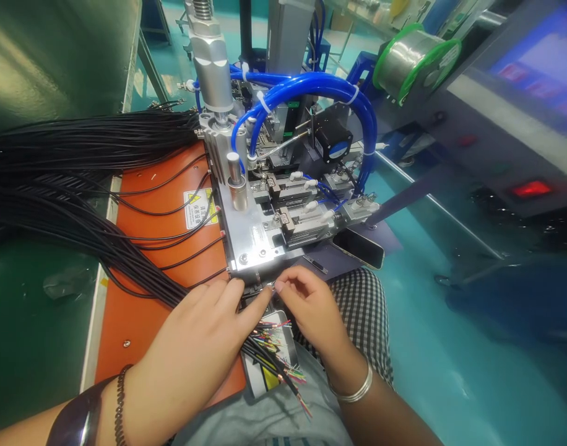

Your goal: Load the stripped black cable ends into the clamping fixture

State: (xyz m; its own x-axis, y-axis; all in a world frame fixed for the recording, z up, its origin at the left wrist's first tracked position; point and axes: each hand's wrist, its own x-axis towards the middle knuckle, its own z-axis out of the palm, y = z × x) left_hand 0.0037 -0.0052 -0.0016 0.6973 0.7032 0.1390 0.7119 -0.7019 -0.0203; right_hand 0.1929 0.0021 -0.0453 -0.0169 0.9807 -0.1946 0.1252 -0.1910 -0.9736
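- Black cables (79, 186) fan across the left of the frame, over the orange plate (139, 310).
- Left hand (200, 347), lower centre, fingers together, presses a cable end at the machine (274, 204) edge.
- Right hand (311, 306) pinches a small wire tip (273, 287); seating it looks like the step, needing fine alignment.
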